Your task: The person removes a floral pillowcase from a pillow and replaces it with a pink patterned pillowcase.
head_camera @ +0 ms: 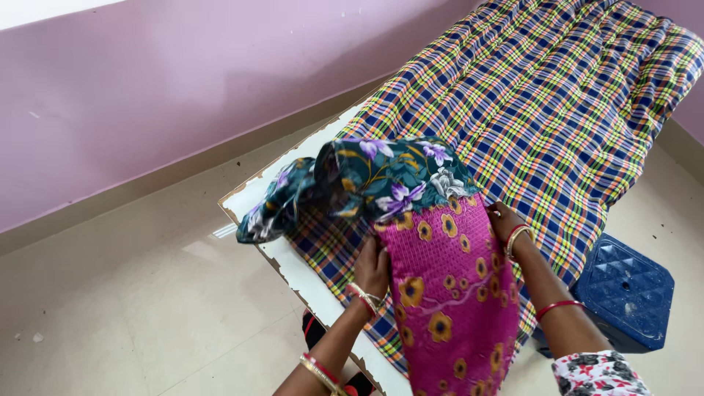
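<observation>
Hands meet on a magenta pillow patterned with orange-brown flowers, which stands on end at about six o'clock in the view, its lower end running out of the bottom edge. The left hand presses against the pillow's side at about nine o'clock of it, fingers curled onto the fabric; the right hand grips the upper corner at about two o'clock of the pillow. Both wrists carry bangles.

Bunched over the pillow's top, at twelve o'clock of it, sits a dark green floral pillowcase with purple and white blossoms (only the pillow's upper end is inside, the rest of the magenta body bare). A loose fold of the pillowcase trails off toward nine o'clock and hangs past the edge of the white bed board, hiding part of its rim.

Beneath everything lies a checked mattress in blue, yellow and red, stretching away to one o'clock. The pillow blocks the view of the mattress's near end. A blue plastic stool stands on the floor at four o'clock, just beside the bed, partly behind the right forearm. A lilac wall runs along the ten o'clock side above a pale tiled floor.
</observation>
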